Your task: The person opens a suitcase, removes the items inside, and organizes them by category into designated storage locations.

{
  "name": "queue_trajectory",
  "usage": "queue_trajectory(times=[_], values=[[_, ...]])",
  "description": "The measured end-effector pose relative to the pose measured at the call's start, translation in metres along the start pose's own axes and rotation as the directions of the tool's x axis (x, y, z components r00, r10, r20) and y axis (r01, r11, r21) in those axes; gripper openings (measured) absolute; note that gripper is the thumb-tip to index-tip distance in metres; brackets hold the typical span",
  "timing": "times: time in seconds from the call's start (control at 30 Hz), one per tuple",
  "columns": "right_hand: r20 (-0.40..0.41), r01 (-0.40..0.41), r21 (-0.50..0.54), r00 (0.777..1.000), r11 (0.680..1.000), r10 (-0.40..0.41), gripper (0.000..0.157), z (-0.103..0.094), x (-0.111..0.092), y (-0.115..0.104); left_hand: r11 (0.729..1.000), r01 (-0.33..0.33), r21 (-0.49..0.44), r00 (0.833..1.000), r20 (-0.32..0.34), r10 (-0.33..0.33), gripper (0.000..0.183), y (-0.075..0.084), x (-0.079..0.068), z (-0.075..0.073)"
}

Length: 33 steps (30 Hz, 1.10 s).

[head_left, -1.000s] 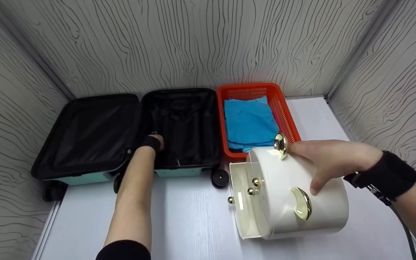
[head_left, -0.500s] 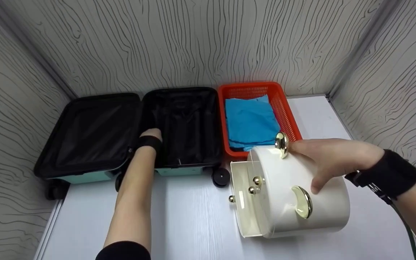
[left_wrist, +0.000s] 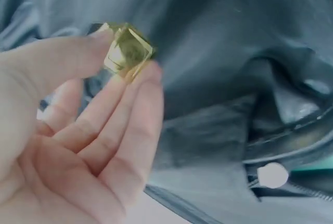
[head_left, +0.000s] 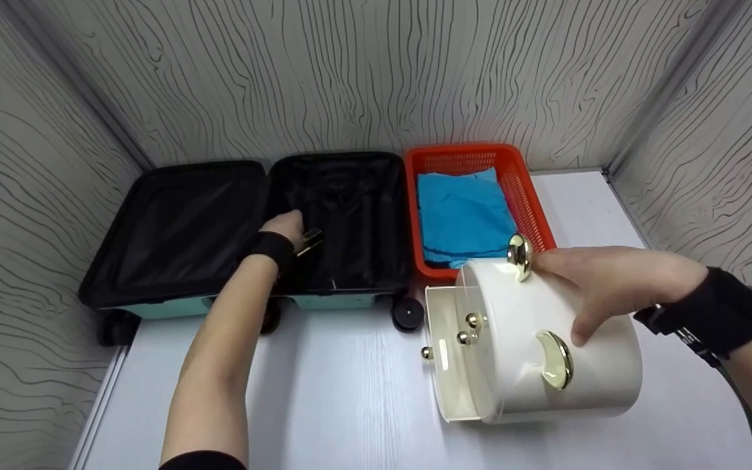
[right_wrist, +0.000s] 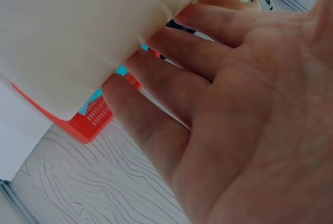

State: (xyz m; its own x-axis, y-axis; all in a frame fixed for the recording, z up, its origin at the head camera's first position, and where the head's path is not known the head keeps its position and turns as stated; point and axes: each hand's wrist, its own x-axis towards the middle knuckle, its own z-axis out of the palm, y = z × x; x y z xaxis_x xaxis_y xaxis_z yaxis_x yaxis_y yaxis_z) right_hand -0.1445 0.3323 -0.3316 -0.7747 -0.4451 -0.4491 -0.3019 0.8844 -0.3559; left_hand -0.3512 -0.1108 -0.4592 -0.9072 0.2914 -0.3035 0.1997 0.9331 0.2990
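In the head view my left hand (head_left: pixel 286 226) is over the black-lined suitcase half (head_left: pixel 360 228). Its thumb and fingertips pinch a small gold-coloured, square-framed piece (left_wrist: pixel 129 52), seen close in the left wrist view; its exact kind is unclear. A rounded cream storage box (head_left: pixel 585 378) with gold-trimmed ears and gold knobs stands at the right, one drawer (head_left: pixel 444 365) pulled out on its left. My right hand (head_left: pixel 624 281) rests against the top of this box, fingers extended along its surface in the right wrist view. The fingertips are partly hidden behind its curve.
The suitcase's other half (head_left: pixel 187 228) lies spread out at the left, wheels toward the front. A red basket (head_left: pixel 532 209) with folded blue cloth (head_left: pixel 461 215) stands behind the box. Patterned walls (head_left: pixel 363 78) border the white table (head_left: pixel 343 391).
My left hand has risen from the suitcase's left inner side, and the gold piece now shows plainly in its grip. My right hand and the box stay together; the view has shifted slightly.
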Motion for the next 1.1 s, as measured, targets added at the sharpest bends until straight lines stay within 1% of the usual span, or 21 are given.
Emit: queue_trajectory(times=[0.07, 0.13, 0.2, 0.27, 0.3, 0.33, 0.37, 0.4, 0.43, 0.5, 0.57, 0.6, 0.63, 0.67, 0.7, 0.77, 0.8, 0.83, 0.9, 1.0, 1.1], values=[[-0.001, -0.004, 0.000, 1.000, 1.000, 0.004, 0.086, 0.000, -0.001, 0.001, 0.999, -0.037, 0.008, 0.999, -0.006, 0.037, 0.010, 0.004, -0.002, -0.002], [-0.004, -0.001, -0.005, 1.000, 1.000, 0.001, 0.086, 0.000, -0.001, 0.003, 0.995, -0.104, 0.007, 0.995, -0.012, 0.104, 0.014, 0.014, -0.005, -0.006], [-0.006, -0.001, -0.005, 1.000, 1.000, 0.001, 0.084, 0.000, -0.002, 0.004, 0.982, -0.188, 0.022, 0.982, -0.022, 0.189, 0.021, 0.026, -0.008, -0.007], [-0.005, -0.002, -0.008, 1.000, 1.000, 0.002, 0.086, -0.001, -0.003, 0.005, 0.952, -0.302, 0.049, 0.952, -0.027, 0.304, 0.025, 0.041, -0.015, -0.007], [-0.006, -0.003, -0.012, 1.000, 1.000, 0.003, 0.087, -0.001, -0.003, 0.005, 0.928, -0.365, 0.079, 0.929, -0.034, 0.368, 0.025, 0.049, -0.017, -0.006], [-0.005, -0.003, -0.013, 1.000, 1.000, 0.003, 0.088, -0.001, -0.003, 0.005, 0.892, -0.435, 0.123, 0.896, -0.039, 0.442, 0.023, 0.058, -0.020, -0.004], [-0.004, -0.005, -0.012, 1.000, 1.000, 0.005, 0.091, -0.001, -0.004, 0.005, 0.843, -0.507, 0.179, 0.852, -0.043, 0.521, 0.021, 0.067, -0.023, -0.002], [-0.006, -0.005, -0.016, 1.000, 1.000, 0.005, 0.093, -0.001, -0.004, 0.006, 0.783, -0.571, 0.246, 0.801, -0.041, 0.597, 0.020, 0.077, -0.026, 0.002], [-0.009, -0.005, -0.022, 1.000, 1.000, 0.005, 0.096, -0.001, -0.005, 0.006, 0.711, -0.631, 0.309, 0.740, -0.035, 0.672, 0.019, 0.087, -0.029, 0.006], [-0.015, -0.001, -0.033, 1.000, 0.999, 0.000, 0.100, -0.001, -0.005, 0.006, 0.550, -0.719, 0.425, 0.606, -0.003, 0.795, 0.018, 0.106, -0.035, 0.017], [-0.018, 0.003, -0.039, 1.000, 0.999, -0.004, 0.102, -0.001, -0.004, 0.006, 0.390, -0.756, 0.526, 0.485, 0.050, 0.873, 0.021, 0.124, -0.042, 0.029], [-0.020, 0.005, -0.042, 1.000, 0.999, -0.006, 0.102, -0.001, -0.004, 0.005, 0.317, -0.766, 0.559, 0.429, 0.078, 0.900, 0.021, 0.130, -0.046, 0.036], [-0.018, 0.007, -0.039, 1.000, 0.999, -0.007, 0.101, -0.001, -0.003, 0.005, 0.252, -0.770, 0.587, 0.379, 0.103, 0.919, 0.021, 0.137, -0.048, 0.043], [-0.016, 0.008, -0.036, 1.000, 0.999, -0.009, 0.100, 0.000, -0.003, 0.006, 0.194, -0.769, 0.609, 0.337, 0.128, 0.933, 0.022, 0.142, -0.050, 0.050], [-0.015, 0.010, -0.034, 1.000, 0.999, -0.011, 0.098, 0.000, -0.002, 0.006, 0.149, -0.766, 0.625, 0.304, 0.149, 0.941, 0.024, 0.146, -0.052, 0.057], [-0.013, 0.013, -0.026, 1.000, 1.000, -0.013, 0.096, 0.000, -0.001, 0.006, 0.084, -0.756, 0.649, 0.255, 0.174, 0.951, 0.023, 0.154, -0.053, 0.071], [-0.012, 0.013, -0.017, 1.000, 1.000, -0.014, 0.096, 0.000, 0.000, 0.006, 0.064, -0.755, 0.653, 0.240, 0.183, 0.954, 0.023, 0.156, -0.053, 0.077], [-0.010, 0.014, -0.011, 1.000, 1.000, -0.014, 0.096, 0.000, 0.000, 0.006, 0.051, -0.753, 0.656, 0.234, 0.193, 0.953, 0.023, 0.159, -0.052, 0.083], [-0.008, 0.017, -0.003, 1.000, 1.000, -0.017, 0.096, 0.000, 0.001, 0.005, 0.042, -0.756, 0.653, 0.242, 0.220, 0.945, 0.022, 0.162, -0.052, 0.093], [-0.006, 0.019, 0.005, 1.000, 1.000, -0.019, 0.096, 0.001, 0.001, 0.005, 0.037, -0.761, 0.648, 0.274, 0.269, 0.923, 0.020, 0.165, -0.050, 0.107], [-0.005, 0.023, -0.001, 1.000, 1.000, -0.023, 0.094, 0.001, 0.002, 0.004, 0.062, -0.761, 0.645, 0.327, 0.299, 0.896, 0.017, 0.170, -0.050, 0.116]])
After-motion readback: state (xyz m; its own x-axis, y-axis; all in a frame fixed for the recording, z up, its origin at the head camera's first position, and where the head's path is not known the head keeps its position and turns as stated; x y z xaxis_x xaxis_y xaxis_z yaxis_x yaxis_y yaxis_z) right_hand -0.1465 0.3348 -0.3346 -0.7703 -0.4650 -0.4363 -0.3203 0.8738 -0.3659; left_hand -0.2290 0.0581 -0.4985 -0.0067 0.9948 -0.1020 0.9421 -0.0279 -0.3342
